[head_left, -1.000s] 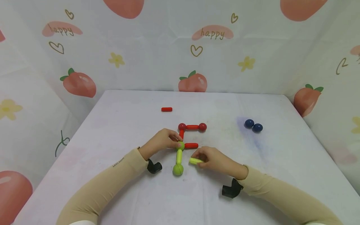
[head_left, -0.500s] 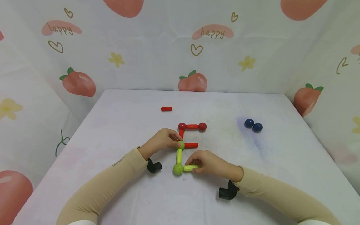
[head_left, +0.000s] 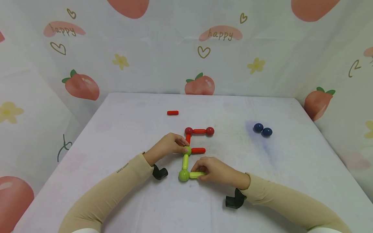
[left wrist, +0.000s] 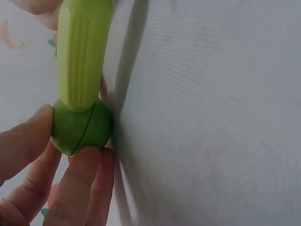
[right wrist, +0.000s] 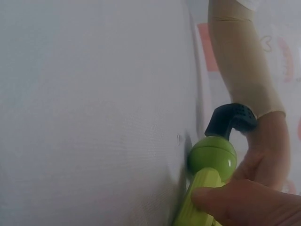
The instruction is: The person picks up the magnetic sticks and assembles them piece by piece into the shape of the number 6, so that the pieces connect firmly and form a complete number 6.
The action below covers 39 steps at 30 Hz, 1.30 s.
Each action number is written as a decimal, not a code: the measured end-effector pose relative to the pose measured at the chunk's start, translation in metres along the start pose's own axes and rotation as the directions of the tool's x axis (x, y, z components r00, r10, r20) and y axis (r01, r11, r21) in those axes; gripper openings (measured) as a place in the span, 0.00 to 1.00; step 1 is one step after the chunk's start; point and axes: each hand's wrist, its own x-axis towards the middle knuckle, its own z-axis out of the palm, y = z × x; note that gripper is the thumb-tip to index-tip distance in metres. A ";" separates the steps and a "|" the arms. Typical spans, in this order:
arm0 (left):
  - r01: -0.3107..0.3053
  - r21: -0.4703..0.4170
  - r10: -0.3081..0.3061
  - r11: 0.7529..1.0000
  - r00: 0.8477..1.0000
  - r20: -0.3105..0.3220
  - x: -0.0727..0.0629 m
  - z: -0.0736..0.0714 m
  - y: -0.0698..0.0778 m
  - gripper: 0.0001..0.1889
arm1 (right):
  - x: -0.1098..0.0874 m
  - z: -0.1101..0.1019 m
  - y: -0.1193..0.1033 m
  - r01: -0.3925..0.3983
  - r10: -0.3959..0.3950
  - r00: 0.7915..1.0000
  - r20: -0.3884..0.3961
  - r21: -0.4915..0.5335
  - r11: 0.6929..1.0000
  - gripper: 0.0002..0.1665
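My left hand point(head_left: 169, 144) pinches the upper green ball point(left wrist: 81, 125) between thumb and fingers. From that ball a yellow-green rod point(head_left: 185, 161) runs down to a lower green ball point(head_left: 184, 175). My right hand point(head_left: 217, 171) holds a second yellow-green rod point(head_left: 197, 175), whose left end touches the lower ball; its other end is hidden by the fingers. A red rod point(head_left: 198, 150) sticks out to the right of the upper ball. Another red rod point(head_left: 188, 139) leads up to a red ball point(head_left: 188, 131), joined by a red rod point(head_left: 199, 131) to a second red ball point(head_left: 210, 131).
A loose red rod point(head_left: 173, 113) lies farther back on the white-covered table point(head_left: 131, 110). Two dark blue balls point(head_left: 263, 130) sit together at the right. Black wrist cameras point(head_left: 234, 199) hang under both forearms. A printed cloth point(head_left: 160, 48) stands behind the table.
My right hand has moved down and slightly left, bringing its yellow-green rod from apart to against the lower green ball. My left hand stays on the upper green ball.
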 end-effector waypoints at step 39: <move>0.006 -0.014 -0.006 1.000 1.000 0.014 -0.001 -0.002 0.000 0.09 | -0.021 -0.093 0.024 -0.066 0.064 0.954 -0.294 0.002 0.998 0.22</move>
